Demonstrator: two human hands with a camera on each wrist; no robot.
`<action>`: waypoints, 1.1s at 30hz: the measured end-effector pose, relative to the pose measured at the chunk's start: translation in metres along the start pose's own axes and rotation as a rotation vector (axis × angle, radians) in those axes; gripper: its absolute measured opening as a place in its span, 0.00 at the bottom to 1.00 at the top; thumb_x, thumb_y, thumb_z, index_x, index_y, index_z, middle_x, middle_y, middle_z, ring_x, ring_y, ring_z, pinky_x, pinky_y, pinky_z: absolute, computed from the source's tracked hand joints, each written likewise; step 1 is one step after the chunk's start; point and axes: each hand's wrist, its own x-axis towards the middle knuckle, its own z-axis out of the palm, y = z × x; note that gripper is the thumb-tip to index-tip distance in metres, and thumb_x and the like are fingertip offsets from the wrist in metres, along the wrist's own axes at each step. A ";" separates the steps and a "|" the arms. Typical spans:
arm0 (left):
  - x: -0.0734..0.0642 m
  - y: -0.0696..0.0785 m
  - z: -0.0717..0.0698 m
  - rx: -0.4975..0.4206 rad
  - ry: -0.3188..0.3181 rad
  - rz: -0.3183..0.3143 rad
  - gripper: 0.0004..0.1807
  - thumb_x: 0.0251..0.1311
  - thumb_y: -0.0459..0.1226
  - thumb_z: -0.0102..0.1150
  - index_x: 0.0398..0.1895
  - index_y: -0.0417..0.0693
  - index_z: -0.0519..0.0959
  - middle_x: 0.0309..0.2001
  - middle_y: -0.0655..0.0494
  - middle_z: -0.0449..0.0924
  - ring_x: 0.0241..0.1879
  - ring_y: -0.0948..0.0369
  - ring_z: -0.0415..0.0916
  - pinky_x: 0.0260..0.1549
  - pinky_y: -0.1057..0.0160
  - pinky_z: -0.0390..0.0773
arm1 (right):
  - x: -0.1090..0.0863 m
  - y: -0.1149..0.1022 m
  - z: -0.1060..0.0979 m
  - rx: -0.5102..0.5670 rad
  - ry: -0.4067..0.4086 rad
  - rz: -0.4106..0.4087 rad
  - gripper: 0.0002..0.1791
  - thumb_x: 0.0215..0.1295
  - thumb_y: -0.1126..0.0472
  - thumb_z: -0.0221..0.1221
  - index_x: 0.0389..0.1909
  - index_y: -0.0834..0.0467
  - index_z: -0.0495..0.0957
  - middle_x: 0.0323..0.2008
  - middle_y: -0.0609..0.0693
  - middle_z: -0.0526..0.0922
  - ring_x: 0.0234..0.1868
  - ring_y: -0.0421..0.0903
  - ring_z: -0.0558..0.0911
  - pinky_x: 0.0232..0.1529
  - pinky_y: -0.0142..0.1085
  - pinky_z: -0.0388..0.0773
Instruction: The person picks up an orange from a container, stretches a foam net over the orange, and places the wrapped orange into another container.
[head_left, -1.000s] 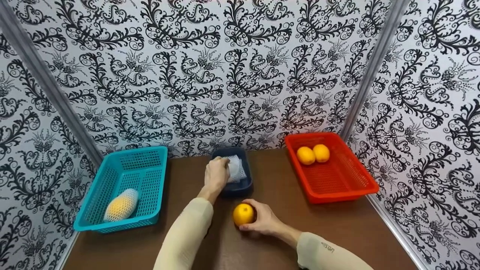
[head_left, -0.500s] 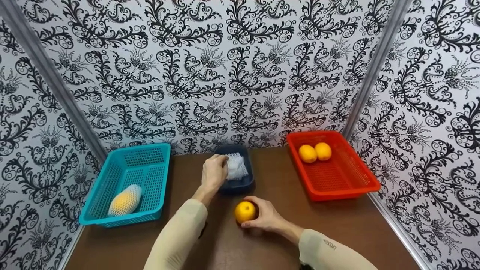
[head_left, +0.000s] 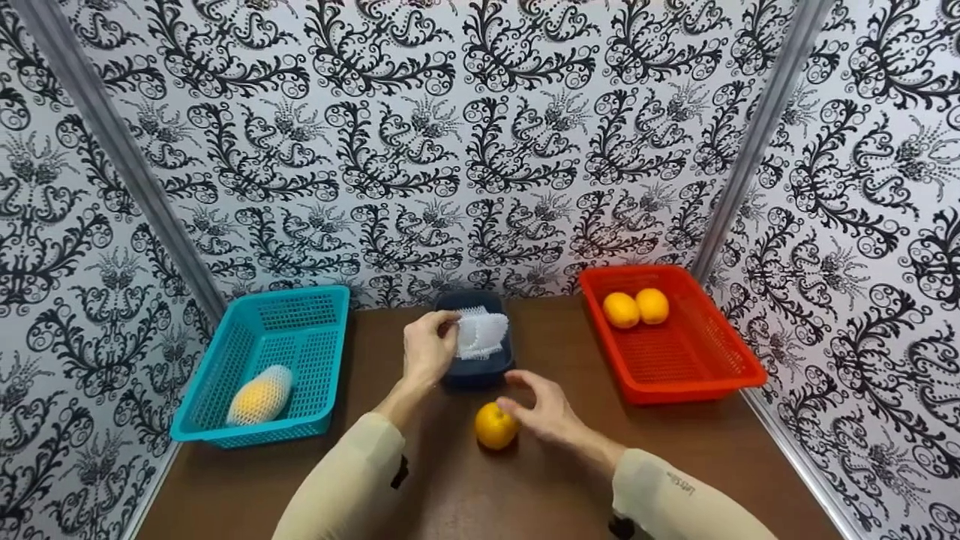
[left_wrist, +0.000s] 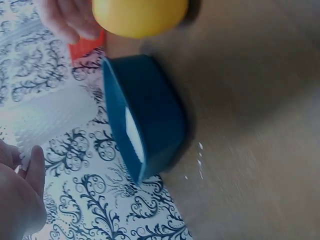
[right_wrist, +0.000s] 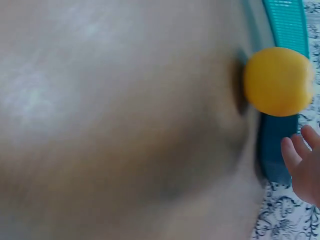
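My left hand (head_left: 429, 349) pinches a white foam net sleeve (head_left: 481, 334) between fingers and thumb, over the dark blue bin (head_left: 476, 381). In the left wrist view the foam net (left_wrist: 55, 116) hangs from the fingertips above the bin, apart from its rim. More white foam (left_wrist: 134, 135) shows inside the bin (left_wrist: 159, 112). On the table in front of the bin stands a bare orange (head_left: 496, 426). My right hand (head_left: 550, 411) is just right of it, fingers spread and relaxed. The right wrist view shows these fingers apart from the orange (right_wrist: 278, 81).
A turquoise basket (head_left: 334, 352) on the left holds one fruit in a foam net (head_left: 260, 396). On the right, a red basket (head_left: 694, 391) contains two bare oranges (head_left: 636, 308). Patterned walls (head_left: 405, 150) enclose the brown table (head_left: 555, 495) at the back and sides.
My left hand has lifted the foam net out of the bin. My right hand has let go of the orange and moved slightly up and right, while the orange stays on the table.
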 end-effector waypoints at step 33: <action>-0.076 0.002 -0.012 -0.355 -0.151 -0.436 0.09 0.65 0.27 0.69 0.45 0.38 0.93 0.39 0.44 0.94 0.35 0.62 0.84 0.36 0.69 0.82 | 0.014 -0.048 -0.029 0.427 0.289 0.186 0.05 0.72 0.69 0.72 0.40 0.69 0.90 0.37 0.66 0.92 0.32 0.38 0.83 0.36 0.26 0.79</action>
